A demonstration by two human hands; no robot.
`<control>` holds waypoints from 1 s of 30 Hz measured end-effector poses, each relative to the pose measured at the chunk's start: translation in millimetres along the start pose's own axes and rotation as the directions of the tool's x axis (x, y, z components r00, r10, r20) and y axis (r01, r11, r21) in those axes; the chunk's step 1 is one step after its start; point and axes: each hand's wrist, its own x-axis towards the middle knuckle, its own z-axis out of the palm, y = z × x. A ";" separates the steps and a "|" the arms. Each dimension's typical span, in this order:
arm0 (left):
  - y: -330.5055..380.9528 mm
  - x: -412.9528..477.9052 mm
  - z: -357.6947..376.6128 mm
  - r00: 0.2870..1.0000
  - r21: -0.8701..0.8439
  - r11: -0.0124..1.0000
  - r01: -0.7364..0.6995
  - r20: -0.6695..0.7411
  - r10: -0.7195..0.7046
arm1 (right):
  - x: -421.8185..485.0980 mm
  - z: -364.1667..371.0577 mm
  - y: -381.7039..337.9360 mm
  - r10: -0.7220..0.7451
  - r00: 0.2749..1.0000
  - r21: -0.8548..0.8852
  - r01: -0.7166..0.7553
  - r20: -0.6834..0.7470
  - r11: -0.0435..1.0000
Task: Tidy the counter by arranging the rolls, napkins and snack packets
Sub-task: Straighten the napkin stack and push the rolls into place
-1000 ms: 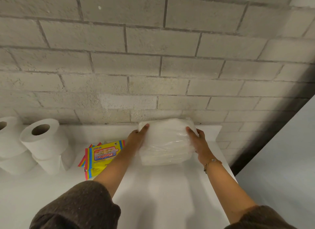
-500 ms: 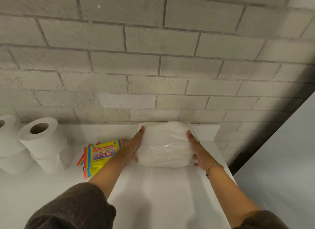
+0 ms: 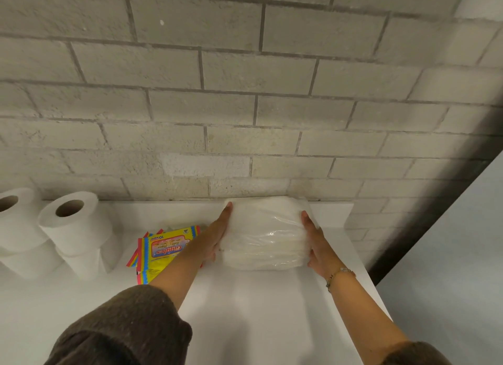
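Since a second ago the napkin pack (image 3: 262,235) has come down from a raised tilt and is now lying flat on the white counter (image 3: 258,324), with its far edge close against the brick wall (image 3: 245,106). The left hand (image 3: 217,238) has slid from the pack's upper corner to lie along its left side.

The pack is sitting at the back of the counter, towards the right end, and its clear wrap is wrinkling over the white napkins inside. Both hands are pressing on it from opposite sides. The left hand is lying flat with straight fingers, its fingertips reaching the far left corner. The right hand (image 3: 315,243) is lying flat against the right side, fingers straight and thumb spread low near the front corner. Neither hand is curling round the pack; it is simply being squeezed between the two palms.

Just left of the left forearm, yellow Giggles packets (image 3: 160,251) are lying in a loose overlapping pile, print upside down to the camera. Farther left, well apart from the pack, toilet rolls (image 3: 73,223) are standing stacked in twos. A beaded bracelet (image 3: 339,275) is circling the right wrist, and dark brown sleeves (image 3: 128,329) are covering both upper forearms.
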 end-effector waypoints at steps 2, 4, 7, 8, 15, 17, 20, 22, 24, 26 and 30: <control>-1.4 1.8 -1.6 0.999 -0.058 0.997 -0.053 0.007 0.053 | 1.0 -0.6 0.5 -0.031 0.999 -0.028 0.031 -0.023 0.999; -1.4 0.7 -2.9 0.996 -0.077 0.993 -0.094 -0.001 0.094 | -0.8 -0.2 0.1 -0.070 0.997 -0.044 0.068 -0.034 0.997; -0.6 -8.2 -6.8 0.990 -0.113 0.984 -0.137 -0.050 0.132 | -1.1 0.3 1.2 -0.081 0.990 -0.014 0.080 -0.117 0.997; -0.3 -14.2 -9.3 0.988 -0.111 0.983 -0.148 -0.061 0.142 | -1.9 0.8 2.9 -0.077 0.983 0.017 0.080 -0.169 0.997; -27.3 -62.1 -40.3 0.933 -0.081 0.941 -0.328 -0.184 0.309 | -35.6 29.4 54.6 -0.039 0.905 0.230 0.149 -0.424 0.962; -48.0 -79.1 -61.0 0.908 -0.017 0.925 -0.379 -0.198 0.369 | -54.3 50.2 76.6 -0.032 0.900 0.220 0.140 -0.434 0.965; -80.6 -99.0 -100.5 0.886 0.092 0.908 -0.410 -0.196 0.420 | -75.2 86.4 106.7 -0.056 0.921 0.135 0.116 -0.385 0.984; -96.2 -106.0 -129.6 0.886 0.122 0.914 -0.386 -0.226 0.405 | -81.6 112.5 122.6 -0.089 0.946 0.053 0.111 -0.311 0.992; -106.5 -108.1 -156.6 0.890 0.186 0.919 -0.348 -0.242 0.386 | -85.6 137.7 133.3 -0.115 0.961 -0.031 0.111 -0.249 0.993; -113.1 -107.5 -182.7 0.902 0.271 0.915 -0.300 -0.231 0.364 | -90.2 164.1 140.9 -0.139 0.966 -0.126 0.113 -0.217 0.985; -120.0 -95.6 -230.3 0.947 0.414 0.887 -0.205 -0.146 0.287 | -94.4 211.3 147.0 -0.238 0.964 -0.384 0.177 -0.116 0.906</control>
